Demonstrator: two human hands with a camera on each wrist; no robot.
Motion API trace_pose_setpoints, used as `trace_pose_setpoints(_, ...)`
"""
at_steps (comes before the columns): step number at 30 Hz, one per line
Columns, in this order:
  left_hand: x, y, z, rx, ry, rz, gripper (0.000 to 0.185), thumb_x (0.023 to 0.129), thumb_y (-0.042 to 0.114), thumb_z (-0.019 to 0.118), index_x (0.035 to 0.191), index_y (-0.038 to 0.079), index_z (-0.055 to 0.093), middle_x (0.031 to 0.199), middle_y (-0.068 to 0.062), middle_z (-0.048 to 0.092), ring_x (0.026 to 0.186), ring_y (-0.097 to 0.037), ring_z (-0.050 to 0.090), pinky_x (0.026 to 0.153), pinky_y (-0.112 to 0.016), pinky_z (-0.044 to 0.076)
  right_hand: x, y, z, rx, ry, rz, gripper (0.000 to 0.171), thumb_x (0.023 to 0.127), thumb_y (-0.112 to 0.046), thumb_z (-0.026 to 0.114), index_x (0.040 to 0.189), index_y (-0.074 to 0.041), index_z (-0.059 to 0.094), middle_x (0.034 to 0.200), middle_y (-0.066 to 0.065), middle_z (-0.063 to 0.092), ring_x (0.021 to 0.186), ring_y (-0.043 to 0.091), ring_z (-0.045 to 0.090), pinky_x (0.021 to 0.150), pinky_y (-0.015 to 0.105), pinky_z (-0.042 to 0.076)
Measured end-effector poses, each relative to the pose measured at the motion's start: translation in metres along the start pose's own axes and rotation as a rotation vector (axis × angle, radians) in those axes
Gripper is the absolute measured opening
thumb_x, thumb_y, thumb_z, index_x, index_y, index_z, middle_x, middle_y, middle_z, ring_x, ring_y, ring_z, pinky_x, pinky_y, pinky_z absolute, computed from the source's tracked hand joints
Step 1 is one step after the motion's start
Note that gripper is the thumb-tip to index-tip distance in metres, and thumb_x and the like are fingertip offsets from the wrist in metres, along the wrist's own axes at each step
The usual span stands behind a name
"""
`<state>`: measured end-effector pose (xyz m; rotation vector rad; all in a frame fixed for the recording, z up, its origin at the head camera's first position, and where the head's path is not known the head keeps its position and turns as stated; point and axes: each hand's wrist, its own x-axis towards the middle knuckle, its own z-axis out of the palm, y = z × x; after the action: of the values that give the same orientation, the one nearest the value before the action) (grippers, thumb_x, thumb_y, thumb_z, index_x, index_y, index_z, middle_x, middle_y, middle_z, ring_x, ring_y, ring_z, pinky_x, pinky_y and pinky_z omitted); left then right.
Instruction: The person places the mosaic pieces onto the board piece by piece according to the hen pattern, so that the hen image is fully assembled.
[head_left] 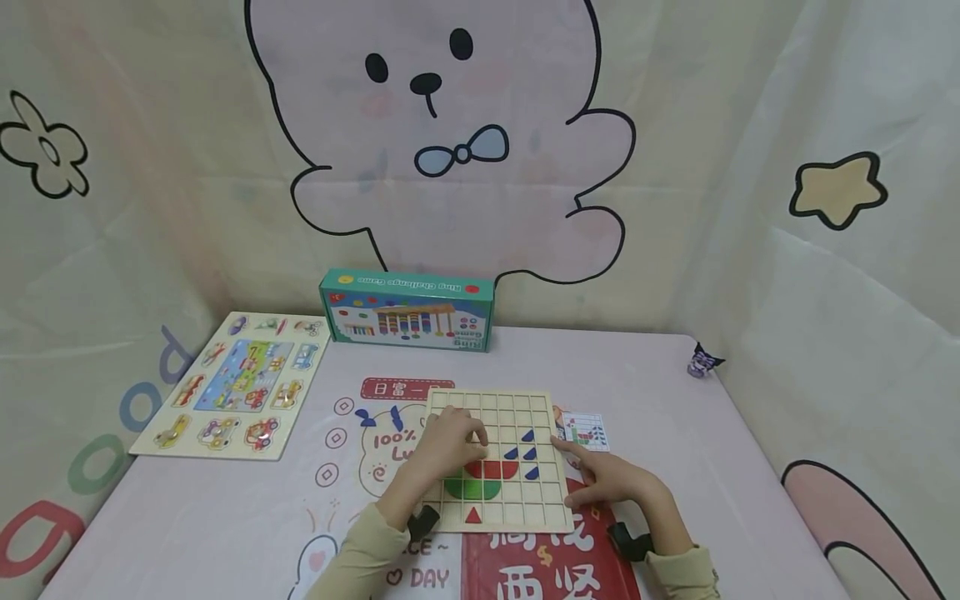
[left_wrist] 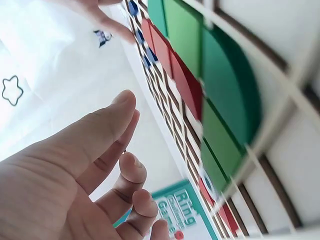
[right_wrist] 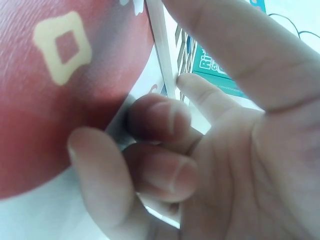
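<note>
A pale wooden grid board (head_left: pixel 525 408) lies on the table, with thin raised lines dividing it into squares. Set in it are a red row of pieces (head_left: pixel 491 470), a green row (head_left: pixel 472 489) below that, a red triangle (head_left: pixel 473 515) and several small blue pieces (head_left: pixel 531 454). My left hand (head_left: pixel 447 440) hovers over the board's left half; its thumb and index finger come close together, the others curl loosely, and nothing shows between them. With index fingertip and thumb, my right hand (head_left: pixel 611 482) touches the board's right edge, its middle and ring fingers (right_wrist: pixel 162 172) bent.
A small printed pattern card (head_left: pixel 587 431) lies at the board's upper right. Behind stands a green Ring Challenge Game box (head_left: pixel 408 312). A picture puzzle board (head_left: pixel 300 425) is at the left, a dark wrapped sweet (head_left: pixel 703 362) at the far right. The tablecloth is printed with figures.
</note>
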<state>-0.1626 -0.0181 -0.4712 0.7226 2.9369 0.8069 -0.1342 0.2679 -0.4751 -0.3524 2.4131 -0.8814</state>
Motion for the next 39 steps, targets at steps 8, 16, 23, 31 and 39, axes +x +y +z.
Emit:
trace_pose_setpoints(8, -0.012, -0.025, -0.012, 0.016, 0.035, -0.044, 0.01, 0.074, 0.026, 0.076, 0.078, 0.02, 0.068, 0.074, 0.003, 0.054, 0.073, -0.015, 0.041, 0.069, -0.037, 0.033, 0.0, -0.001, 0.001, -0.003, 0.003, -0.008, 0.089, 0.07, -0.033, 0.078, 0.145, -0.02, 0.031, 0.114, 0.015, 0.057, 0.084, 0.02, 0.057, 0.069, 0.039, 0.054)
trace_pose_setpoints(16, -0.026, -0.054, -0.023, 0.01, 0.082, -0.145, 0.009, 0.072, 0.023, 0.077, 0.074, 0.021, 0.068, 0.067, 0.007, 0.048, 0.072, -0.014, 0.039, 0.07, -0.037, 0.032, 0.0, -0.002, 0.001, -0.009, 0.01, -0.011, 0.09, 0.069, -0.034, 0.079, 0.144, -0.019, 0.032, 0.112, 0.014, 0.058, 0.084, 0.019, 0.057, 0.069, 0.039, 0.054)
trace_pose_setpoints(23, -0.037, -0.077, -0.039, 0.028, 0.087, -0.241, 0.008, 0.074, 0.023, 0.075, 0.076, 0.019, 0.069, 0.072, 0.003, 0.053, 0.075, -0.017, 0.042, 0.071, -0.041, 0.034, -0.001, -0.002, 0.001, -0.01, 0.011, -0.008, 0.09, 0.07, -0.034, 0.078, 0.144, -0.018, 0.032, 0.115, 0.016, 0.057, 0.085, 0.02, 0.056, 0.07, 0.039, 0.054)
trace_pose_setpoints(31, -0.049, -0.108, -0.056, 0.012, 0.123, -0.308, 0.01, 0.074, 0.023, 0.075, 0.076, 0.017, 0.068, 0.072, 0.002, 0.054, 0.077, -0.021, 0.045, 0.074, -0.047, 0.033, 0.0, -0.001, 0.0, -0.01, 0.01, -0.011, 0.089, 0.07, -0.034, 0.078, 0.144, -0.019, 0.032, 0.113, 0.014, 0.058, 0.084, 0.019, 0.056, 0.069, 0.039, 0.054)
trace_pose_setpoints(39, -0.058, -0.127, -0.076, 0.013, 0.112, -0.411, 0.014, 0.077, 0.026, 0.072, 0.082, 0.014, 0.068, 0.08, -0.004, 0.057, 0.08, -0.024, 0.046, 0.073, -0.045, 0.034, 0.0, 0.001, 0.0, -0.005, 0.01, -0.014, 0.088, 0.071, -0.034, 0.078, 0.145, -0.019, 0.031, 0.116, 0.015, 0.056, 0.085, 0.019, 0.056, 0.07, 0.038, 0.054)
